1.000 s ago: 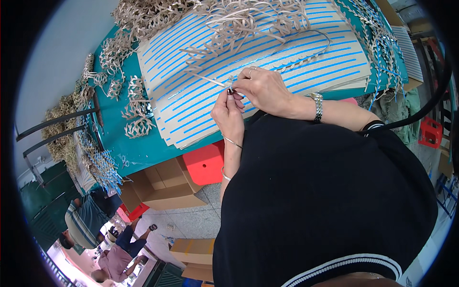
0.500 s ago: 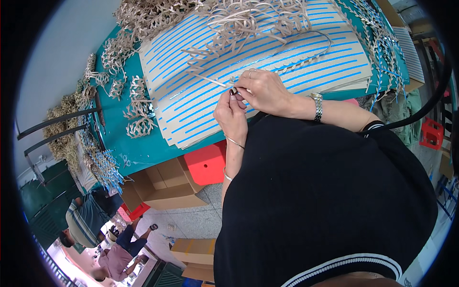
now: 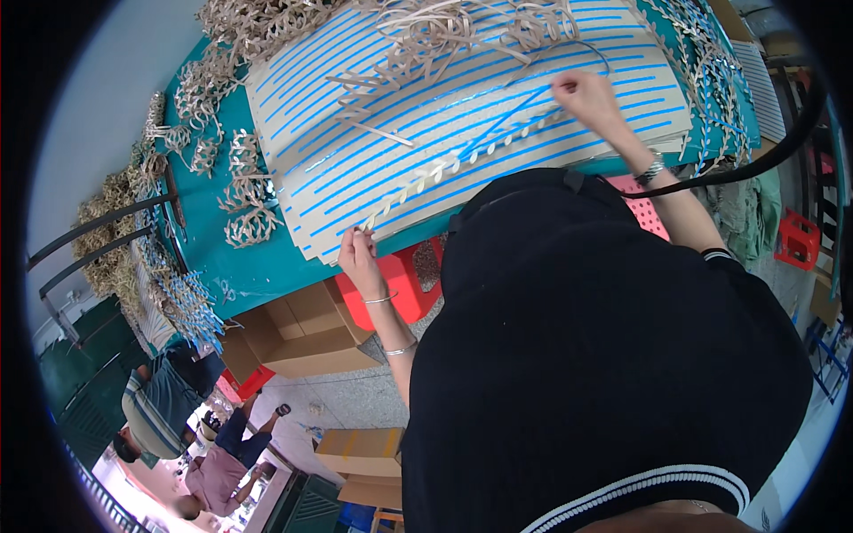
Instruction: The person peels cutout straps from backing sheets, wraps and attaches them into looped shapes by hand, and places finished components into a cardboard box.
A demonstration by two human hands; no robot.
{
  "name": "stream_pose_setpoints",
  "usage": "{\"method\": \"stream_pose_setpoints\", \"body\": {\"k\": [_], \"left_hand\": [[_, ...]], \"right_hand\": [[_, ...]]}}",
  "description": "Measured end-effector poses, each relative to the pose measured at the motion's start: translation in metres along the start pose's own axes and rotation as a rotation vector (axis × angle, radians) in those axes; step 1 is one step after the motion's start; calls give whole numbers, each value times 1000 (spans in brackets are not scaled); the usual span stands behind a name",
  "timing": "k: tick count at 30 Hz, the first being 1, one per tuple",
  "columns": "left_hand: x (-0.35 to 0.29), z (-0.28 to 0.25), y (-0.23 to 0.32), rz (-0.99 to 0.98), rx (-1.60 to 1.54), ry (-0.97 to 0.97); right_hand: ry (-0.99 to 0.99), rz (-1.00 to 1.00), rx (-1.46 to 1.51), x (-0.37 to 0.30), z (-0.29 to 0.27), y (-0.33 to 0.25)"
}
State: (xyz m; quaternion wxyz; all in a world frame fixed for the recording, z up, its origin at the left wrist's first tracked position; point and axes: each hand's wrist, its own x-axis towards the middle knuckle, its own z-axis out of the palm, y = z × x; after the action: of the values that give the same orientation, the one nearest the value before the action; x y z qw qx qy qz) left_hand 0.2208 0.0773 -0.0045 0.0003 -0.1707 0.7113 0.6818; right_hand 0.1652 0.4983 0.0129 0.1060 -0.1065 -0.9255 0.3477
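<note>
Prob. a craft workshop: teal worktable (image 3: 258, 266) w/ piled woven strips (image 3: 240, 200), cardboard boxes (image 3: 306, 333).

Left hand (image 3: 359, 259) fingertips behind the board edge (image 3: 330, 251)

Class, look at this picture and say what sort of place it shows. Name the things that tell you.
Probably a small craft workshop. A teal worktable carries heaps of tan woven strips and a board with blue stripes; the left hand and right hand stretch a braided strip across it. Cardboard boxes sit below.
</note>
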Motion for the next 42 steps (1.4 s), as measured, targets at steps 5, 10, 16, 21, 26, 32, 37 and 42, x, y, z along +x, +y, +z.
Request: {"method": "stream_pose_setpoints", "body": {"k": [5, 10, 16, 21, 26, 32, 37, 42], "left_hand": [[13, -48, -45, -65, 83, -32], [22, -68, -58, -108, 109, -1], [39, -84, -50, -98, 99, -27], [63, -106, -44, -109, 9, 34], [100, -142, -32, -135, 46, 18], [132, -173, -15, -149, 81, 109], [135, -188, -9, -174, 55, 239], [129, -205, -29, -310, -62, 304]], "right_hand": [[63, 129, -345, 18, -69, 105], [-14, 342, -681, 34, -165, 153], [388, 519, -921, 52, -314, 260], [575, 614, -1010, 33, -418, 307], [263, 647, -857, 45, -452, 307], [233, 633, -237, 72, -427, 339], [-45, 780, -58, 26, -355, 296], [-184, 956, 80, -26, -285, 275]]}}
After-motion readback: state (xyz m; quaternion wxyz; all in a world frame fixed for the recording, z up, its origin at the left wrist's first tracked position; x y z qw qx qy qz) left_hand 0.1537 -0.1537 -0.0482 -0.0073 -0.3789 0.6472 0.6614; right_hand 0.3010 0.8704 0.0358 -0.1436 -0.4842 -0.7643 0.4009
